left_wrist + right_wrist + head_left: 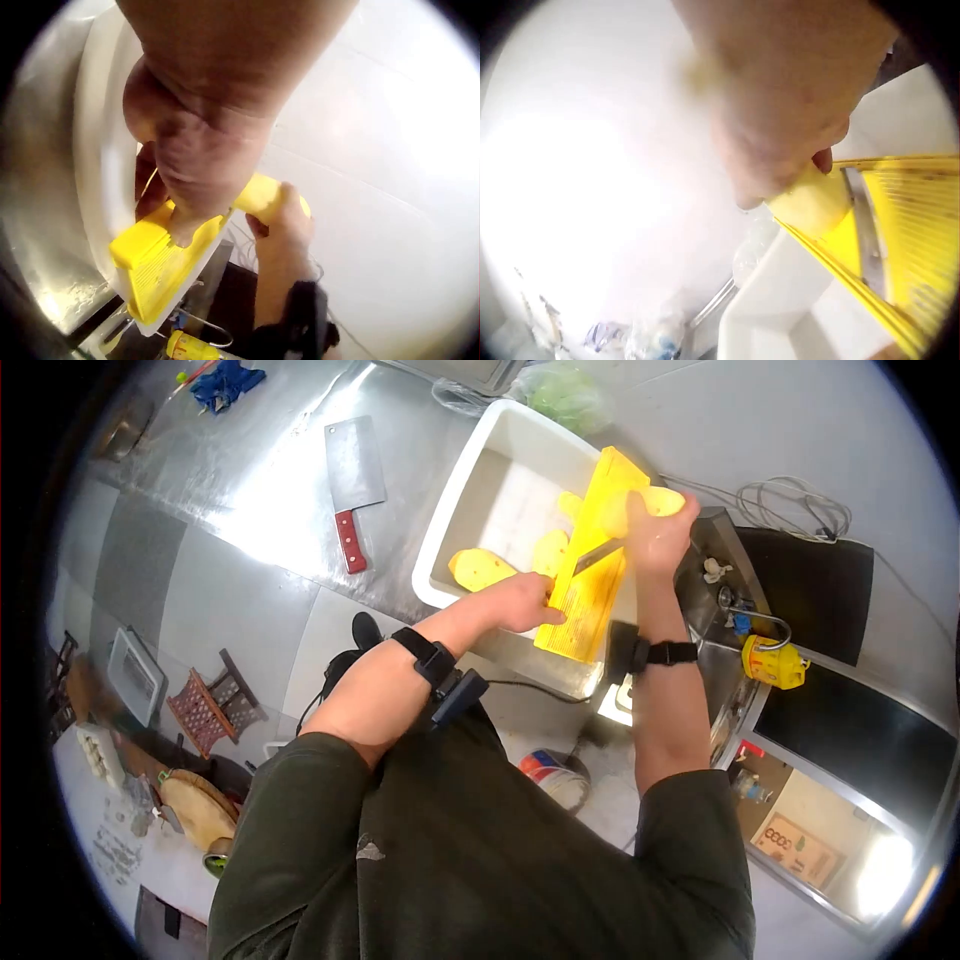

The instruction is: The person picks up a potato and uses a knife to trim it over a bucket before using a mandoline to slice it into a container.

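A yellow slicer [590, 600] with a metal blade lies slanted across a white tub [432, 550]. My left hand [520, 603] grips the slicer's edge near its lower end; the left wrist view shows that hand [199, 165] over the ridged slicer [161, 262]. My right hand [660, 540] holds a peeled yellow potato-like piece [664, 501] on the slicer's upper part. In the right wrist view the piece [814, 202] rests against the slicer beside the blade, under my right hand [780, 127]. Yellow slices [482, 569] lie inside the tub.
A cleaver [356, 475] with a red handle lies on the metal counter left of the tub. Behind the tub is a plastic bag [560, 398] with something green. To the right are a sink with a tap [775, 622], a yellow container [775, 663] and a cable [795, 500].
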A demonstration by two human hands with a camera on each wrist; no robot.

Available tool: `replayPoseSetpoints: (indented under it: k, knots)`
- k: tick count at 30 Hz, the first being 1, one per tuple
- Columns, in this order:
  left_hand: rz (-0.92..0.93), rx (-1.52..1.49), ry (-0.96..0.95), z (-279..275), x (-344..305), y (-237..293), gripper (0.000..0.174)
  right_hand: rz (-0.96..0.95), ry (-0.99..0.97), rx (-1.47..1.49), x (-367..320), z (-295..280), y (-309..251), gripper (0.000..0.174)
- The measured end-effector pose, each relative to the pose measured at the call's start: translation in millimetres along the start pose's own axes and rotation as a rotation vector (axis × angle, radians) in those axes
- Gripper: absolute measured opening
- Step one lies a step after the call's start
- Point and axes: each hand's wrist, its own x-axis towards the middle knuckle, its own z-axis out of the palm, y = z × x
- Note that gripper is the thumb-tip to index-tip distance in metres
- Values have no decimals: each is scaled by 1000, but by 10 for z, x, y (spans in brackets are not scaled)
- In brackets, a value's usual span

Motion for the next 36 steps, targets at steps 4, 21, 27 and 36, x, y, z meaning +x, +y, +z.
replayPoseSetpoints:
  k: [4, 21, 27, 36]
  knots:
    - [-4, 8, -22, -89, 18, 86, 44, -85, -80, -34, -427, -287, 97, 72]
    - [5, -9, -15, -45, 12, 49, 45, -75, -72, -176, -603, -369, 199, 65]
    - [-45, 49, -37, -54, -13, 85, 44, -6, -91, -245, -1105, -552, 173, 67]
    - [-19, -18, -37, -19, -11, 57, 43, -20, -54, -172, -74, -187, -19, 58]
